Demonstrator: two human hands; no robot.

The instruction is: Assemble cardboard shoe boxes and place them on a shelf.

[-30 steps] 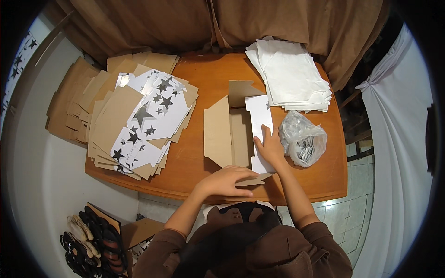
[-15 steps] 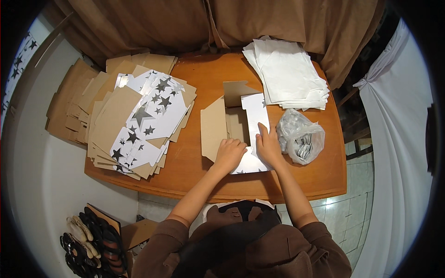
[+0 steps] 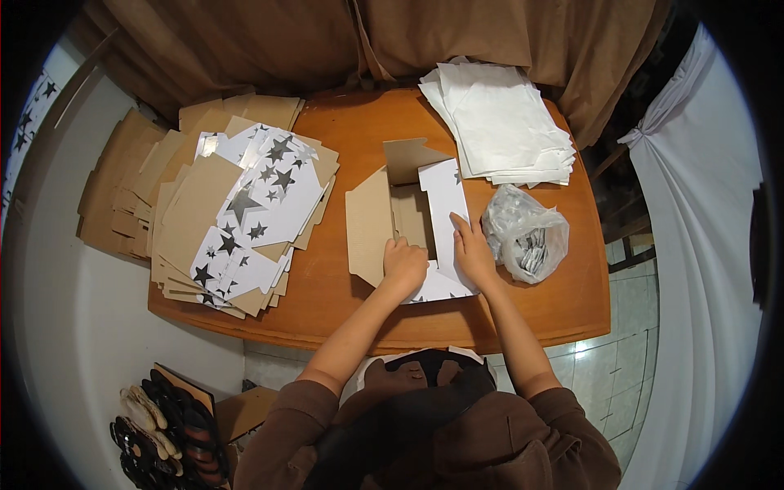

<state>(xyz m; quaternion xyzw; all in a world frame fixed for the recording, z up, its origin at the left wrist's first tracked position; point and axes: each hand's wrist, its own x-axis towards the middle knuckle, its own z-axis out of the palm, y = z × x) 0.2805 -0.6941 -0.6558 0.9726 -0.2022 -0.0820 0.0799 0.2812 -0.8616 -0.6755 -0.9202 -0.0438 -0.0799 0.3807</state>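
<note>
A partly folded cardboard box (image 3: pixel 445 208) stands on the table before me, brown inside and white with dark stars outside. Its top is uncovered, with flaps spread at the left, far and right sides. My left hand (image 3: pixel 405 268) is curled over the near left edge, its fingertips bent toward the inside. My right hand (image 3: pixel 474 255) grips the box's right side, one digit lying on the white flap and the others along the outer edge. What the fingertips press beneath is hidden.
On the left of the wooden table (image 3: pixel 318 306) lie flat star-printed cardboard blanks (image 3: pixel 245 204) in a pile. White sheets (image 3: pixel 498 118) are stacked at the far right. A clear plastic bag (image 3: pixel 523 233) of small silvery packets sits just right of the box. Shoes (image 3: pixel 167 425) stand at lower left.
The left hand has drawn its fingers in slightly over the near edge. The right hand's digits have shifted a little on the right flap. The whole view has moved slightly.
</note>
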